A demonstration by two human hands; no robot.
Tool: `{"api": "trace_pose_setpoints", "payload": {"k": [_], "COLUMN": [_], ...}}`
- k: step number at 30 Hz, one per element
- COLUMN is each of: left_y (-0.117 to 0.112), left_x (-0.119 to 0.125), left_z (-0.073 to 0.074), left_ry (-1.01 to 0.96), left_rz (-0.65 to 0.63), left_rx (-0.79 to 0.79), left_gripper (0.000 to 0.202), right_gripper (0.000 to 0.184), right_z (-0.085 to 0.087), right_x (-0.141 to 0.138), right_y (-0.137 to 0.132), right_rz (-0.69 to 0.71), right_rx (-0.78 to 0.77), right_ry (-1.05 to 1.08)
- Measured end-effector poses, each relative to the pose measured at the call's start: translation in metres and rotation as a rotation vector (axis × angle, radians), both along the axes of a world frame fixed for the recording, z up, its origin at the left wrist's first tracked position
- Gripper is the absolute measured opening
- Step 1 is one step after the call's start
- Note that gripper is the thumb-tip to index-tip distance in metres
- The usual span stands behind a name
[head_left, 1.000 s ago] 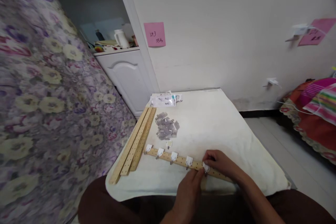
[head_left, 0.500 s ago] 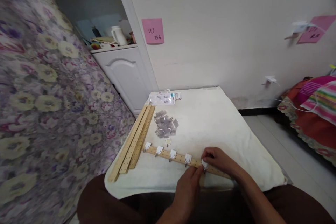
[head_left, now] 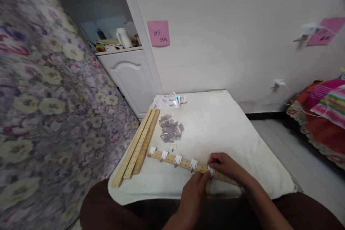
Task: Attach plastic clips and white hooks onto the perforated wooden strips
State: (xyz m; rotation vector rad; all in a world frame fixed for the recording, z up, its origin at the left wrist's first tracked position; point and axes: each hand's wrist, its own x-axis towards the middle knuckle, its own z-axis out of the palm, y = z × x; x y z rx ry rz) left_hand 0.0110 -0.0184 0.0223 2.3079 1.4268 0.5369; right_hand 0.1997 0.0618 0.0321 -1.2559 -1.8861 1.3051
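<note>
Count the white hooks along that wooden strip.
5: first hook leftmost on the wooden strip; then second hook, third hook, fourth hook rightward; fifth hook at the left hand and right hand. The hands may hide others.

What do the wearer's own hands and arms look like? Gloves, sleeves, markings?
Left hand and right hand both ungloved. Forearms bare down to the picture's bottom edge: no sleeves, cuffs, watch or cables in view. No markings that I can make out; rings too small to rule out.
</note>
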Motion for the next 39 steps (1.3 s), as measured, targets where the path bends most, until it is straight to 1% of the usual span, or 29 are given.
{"api": "trace_pose_setpoints", "payload": {"k": [6,16,21,24,29,32,35,39], "left_y": [0.001,-0.001,0.001,0.002,0.002,0.003,0.004,0.004], "left_x": [0.000,0.000,-0.001,-0.001,0.000,-0.001,-0.002,-0.003], "left_z": [0.002,0.006,0.004,0.003,0.010,0.011,0.009,0.007], "left_ry": [0.048,0.003,0.058,0.059,0.059,0.028,-0.006,0.023], "left_rz": [-0.002,-0.003,-0.011,-0.016,-0.014,-0.015,-0.024,-0.014], "left_rx": [-0.036,0.004,0.012,0.020,0.007,0.014,0.010,0.006], "left_gripper": [0.054,0.048,0.046,0.047,0.044,0.041,0.041,0.045], "right_gripper": [0.011,0.011,0.011,0.011,0.009,0.008,0.005,0.003], "right_z": [0.000,0.000,0.001,0.004,0.006,0.003,-0.002,-0.008], "right_x": [0.000,-0.001,-0.001,0.001,0.002,0.001,0.000,-0.002], "right_y": [0.000,-0.001,-0.001,-0.001,-0.003,-0.002,0.000,0.003], "right_rz": [-0.008,-0.016,-0.004,0.008,0.016,0.003,-0.005,-0.014], "right_rx": [0.018,-0.003,0.002,0.003,-0.083,-0.107,-0.128,-0.114], "right_ry": [-0.017,-0.016,0.003,0.011,0.049,0.061,0.071,0.060]}}
